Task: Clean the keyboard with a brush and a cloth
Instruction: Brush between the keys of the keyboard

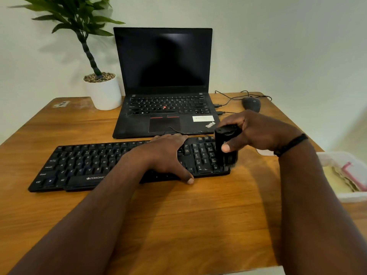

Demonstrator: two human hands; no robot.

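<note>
Brushing: right hand (256, 132) grips brush (226, 147), bristles on keyboard's (79, 165) right edge, frame centre.
Left hand (168, 155): spread flat on keys, thumb over front edge.
Edges: tub (349, 197) at bench's (198, 225) right edge.
Room: bare bench lower centre.

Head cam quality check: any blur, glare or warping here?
Head view: brush bristles smear with motion blur at the keyboard right end; right hand and left hand stay fairly sharp; wide-angle bending bows the table edges; laptop screen shows faint reflection; soft plant shadow on wall.
</note>
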